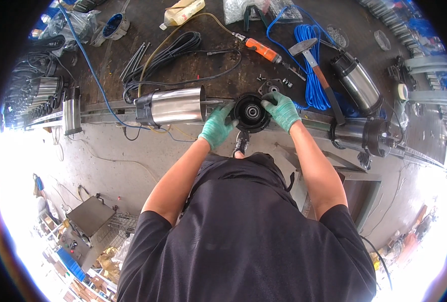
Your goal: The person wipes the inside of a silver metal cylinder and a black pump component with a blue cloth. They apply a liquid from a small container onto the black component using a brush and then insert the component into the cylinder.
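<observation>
Both my hands wear green gloves. Between them is a black round housing (239, 121) with a metal bearing at its centre, at the near edge of the workbench. My left hand (217, 127) grips its left rim, with the thumb toward the front. My right hand (285, 110) has its fingers closed on the right rim. Left of the housing lies a stainless steel motor cylinder (178, 106) on its side, its shaft pointing at my left hand. Just behind my right hand sits a dark flanged part (271, 86), partly hidden by the hand.
Behind lie an orange air tool (262, 50), a hammer (320, 73), a blue cable coil (309, 60) and a black cable (178, 48). Steel pumps stand or lie at right (359, 83) and a smaller cylinder (71, 111) at left. A blue hose (90, 63) crosses the bench.
</observation>
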The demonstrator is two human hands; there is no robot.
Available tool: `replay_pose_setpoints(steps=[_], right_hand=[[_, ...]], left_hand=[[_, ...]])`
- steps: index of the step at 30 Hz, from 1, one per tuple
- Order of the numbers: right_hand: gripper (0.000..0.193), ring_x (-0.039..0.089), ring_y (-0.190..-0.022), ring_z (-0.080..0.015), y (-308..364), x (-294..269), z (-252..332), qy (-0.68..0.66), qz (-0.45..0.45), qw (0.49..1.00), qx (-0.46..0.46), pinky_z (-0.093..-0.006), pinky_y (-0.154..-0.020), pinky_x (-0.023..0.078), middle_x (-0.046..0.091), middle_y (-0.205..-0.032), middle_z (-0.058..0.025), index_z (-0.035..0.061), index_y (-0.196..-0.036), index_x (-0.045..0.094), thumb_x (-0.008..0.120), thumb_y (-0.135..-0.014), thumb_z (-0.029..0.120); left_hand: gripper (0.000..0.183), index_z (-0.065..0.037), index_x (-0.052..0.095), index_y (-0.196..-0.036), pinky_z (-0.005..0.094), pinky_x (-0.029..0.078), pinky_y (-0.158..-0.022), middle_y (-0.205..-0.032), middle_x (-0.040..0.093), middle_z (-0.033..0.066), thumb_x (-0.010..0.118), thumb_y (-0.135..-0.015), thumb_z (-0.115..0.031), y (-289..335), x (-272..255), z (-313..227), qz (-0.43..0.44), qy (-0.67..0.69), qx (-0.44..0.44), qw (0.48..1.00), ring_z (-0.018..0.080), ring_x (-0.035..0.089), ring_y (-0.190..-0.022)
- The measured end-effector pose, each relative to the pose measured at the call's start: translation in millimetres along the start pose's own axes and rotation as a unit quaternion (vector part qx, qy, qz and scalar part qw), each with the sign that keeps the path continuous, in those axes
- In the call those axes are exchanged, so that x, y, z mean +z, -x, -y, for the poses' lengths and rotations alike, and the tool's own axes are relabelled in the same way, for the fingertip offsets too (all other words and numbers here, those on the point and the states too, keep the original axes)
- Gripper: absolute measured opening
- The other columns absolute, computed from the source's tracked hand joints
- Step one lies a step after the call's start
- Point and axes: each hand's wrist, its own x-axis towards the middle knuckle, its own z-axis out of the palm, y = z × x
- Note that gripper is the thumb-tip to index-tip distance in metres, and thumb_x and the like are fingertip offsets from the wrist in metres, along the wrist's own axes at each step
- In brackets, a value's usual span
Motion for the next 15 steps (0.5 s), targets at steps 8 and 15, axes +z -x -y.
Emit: replay_pose_setpoints(steps=[8,15], right_hand=[[0.033,0.073,-0.105,-0.0332,3,-1,2,0.098,0.003,0.993,-0.059,-0.0388,-0.095,0.056,0.076,-0.114,-0.0201,0.0005,-0.121,0.071,0.075,-0.093,0.017],[0.038,0.071,-0.111,-0.0390,2,-2,-8,0.090,0.031,0.992,-0.085,-0.0427,-0.096,0.056,0.074,-0.118,-0.0220,0.0042,-0.124,0.069,0.076,-0.090,0.019]], left_hand=[[0.095,-0.006,0.044,-0.156,0.0442,0.042,-0.119,-0.151,0.051,0.0216,0.091,-0.076,-0.019,-6,-4,-6,0.054,-0.048,-0.015,0.997,0.0379,0.050,-0.139],[0.116,-0.001,0.039,-0.157,0.0464,0.042,-0.119,-0.154,0.047,0.0243,0.098,-0.063,-0.035,-18,-3,-38,0.065,-0.135,-0.030,0.988,0.0434,0.048,-0.140]])
